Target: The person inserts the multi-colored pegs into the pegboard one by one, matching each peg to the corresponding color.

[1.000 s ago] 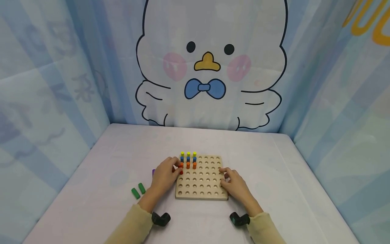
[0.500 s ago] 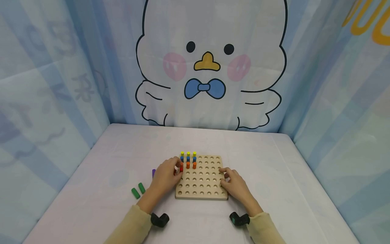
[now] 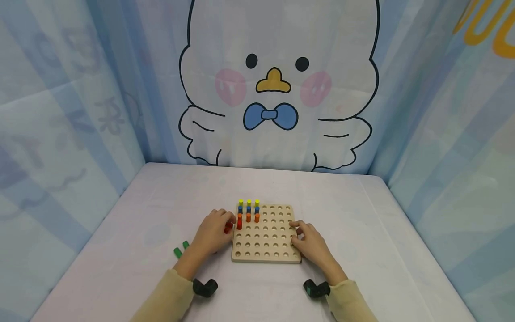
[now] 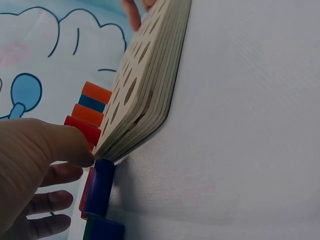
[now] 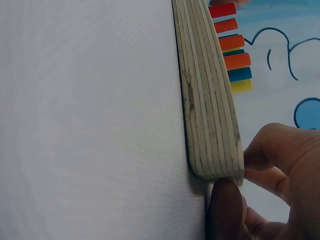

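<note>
A square wooden pegboard (image 3: 265, 250) lies on the table. At its far left stand rows of yellow (image 3: 249, 202), blue and orange pegs (image 3: 248, 218), with one red peg (image 3: 239, 223) upright in front. My left hand (image 3: 211, 232) is just off the board's left edge, fingers spread around loose red pegs (image 3: 228, 227). In the left wrist view, a gap shows between thumb and fingers, and a dark blue peg (image 4: 101, 187) lies close beside them. My right hand (image 3: 311, 243) holds the board's right edge, thumb against its side (image 5: 227, 205) and fingers over the top.
Two green pegs (image 3: 178, 252) lie on the table left of my left wrist, partly covered by it. A light patterned curtain (image 3: 273, 143) with a cartoon bird hangs behind the table. More holes cover the board's right and near portions.
My left hand has let go of the upright red peg at the board's left edge and moved left, to the loose red pegs. My right hand stays on the board.
</note>
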The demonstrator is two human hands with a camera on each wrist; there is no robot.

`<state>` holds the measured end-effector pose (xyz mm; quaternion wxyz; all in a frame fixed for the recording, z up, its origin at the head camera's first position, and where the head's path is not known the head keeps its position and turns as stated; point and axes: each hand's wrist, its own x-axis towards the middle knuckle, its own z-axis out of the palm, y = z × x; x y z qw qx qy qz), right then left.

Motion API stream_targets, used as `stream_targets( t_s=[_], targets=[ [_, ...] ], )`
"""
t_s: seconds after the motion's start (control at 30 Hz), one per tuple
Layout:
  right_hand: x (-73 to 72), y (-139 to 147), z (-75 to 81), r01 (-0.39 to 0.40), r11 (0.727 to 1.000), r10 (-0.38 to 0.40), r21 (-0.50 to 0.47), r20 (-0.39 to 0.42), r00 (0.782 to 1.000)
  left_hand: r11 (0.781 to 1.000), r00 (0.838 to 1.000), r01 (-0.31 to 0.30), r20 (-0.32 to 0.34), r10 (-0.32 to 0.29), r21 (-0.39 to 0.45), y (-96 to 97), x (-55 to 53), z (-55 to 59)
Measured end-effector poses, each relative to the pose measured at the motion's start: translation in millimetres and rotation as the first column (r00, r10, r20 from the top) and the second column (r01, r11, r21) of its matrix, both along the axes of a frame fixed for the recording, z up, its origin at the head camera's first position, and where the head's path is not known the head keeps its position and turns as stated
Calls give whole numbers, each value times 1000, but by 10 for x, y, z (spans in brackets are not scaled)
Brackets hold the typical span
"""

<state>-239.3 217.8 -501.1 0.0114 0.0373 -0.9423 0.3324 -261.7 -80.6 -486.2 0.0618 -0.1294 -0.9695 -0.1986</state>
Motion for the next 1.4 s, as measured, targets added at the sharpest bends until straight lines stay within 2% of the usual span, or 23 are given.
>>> stream_targets(
  t_s=[0.13,0.27,0.5,0.63,0.7,0.8,0.93,1.17,1.4],
  targets=[
    [-1,1,2,1,1000,-1,-1,0,1000,1000,998,18,57,-17,-21,-1,34,7],
    [2,2,5,3,1000,-3,-1,7,1000,1000,993,19,114,-19,2,-10,50,9],
    [4,7,21,-2,1000,2,-7,7,1000,995,979,-40,203,22,86,-35,14,21],
    [3,7,16,0,1000,0,-7,17,1000,992,972,-51,236,23,117,-61,15,24],
    [5,5,16,-1,1000,1,-8,20,1000,992,976,-48,217,22,116,-69,31,15],
    [7,5,12,-2,1000,2,-11,23,1000,994,989,-45,145,31,99,-79,51,-5],
    [6,5,11,-1,1000,1,-11,18,1000,994,996,-48,76,40,99,-75,58,-7],
    [-2,-6,2,1,1000,-1,-4,15,1000,983,1000,-21,21,17,180,-30,80,49],
    [13,-2,30,3,1000,-3,-10,22,1000,953,999,-13,-36,25,304,53,122,91]
  ],
)
